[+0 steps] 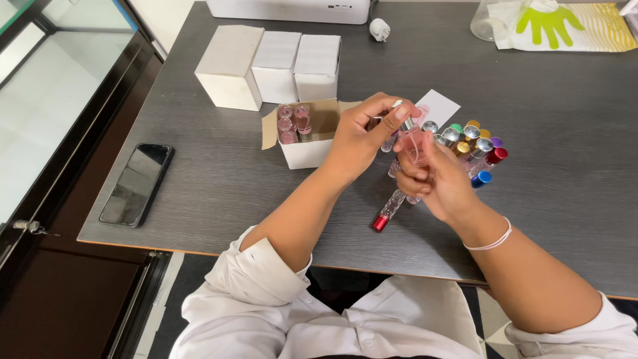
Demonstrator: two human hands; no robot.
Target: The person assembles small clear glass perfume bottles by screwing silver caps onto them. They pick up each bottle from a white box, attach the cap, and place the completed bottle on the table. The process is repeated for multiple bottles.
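Head camera looks down on a dark table (pixel 545 100). Both hands meet just right of the open white box (pixel 306 149), which holds pink-capped vials. Left hand (pixel 359 143) and right hand (pixel 438 183) are closed together around a small clear pink vial (pixel 415 143); which fingers pinch its cap is hard to tell. Further right of the box stands a cluster of coloured-capped vials (pixel 475 146). A red-capped vial (pixel 389 211) lies below the hands, and a black phone (pixel 136 185) well left of the box.
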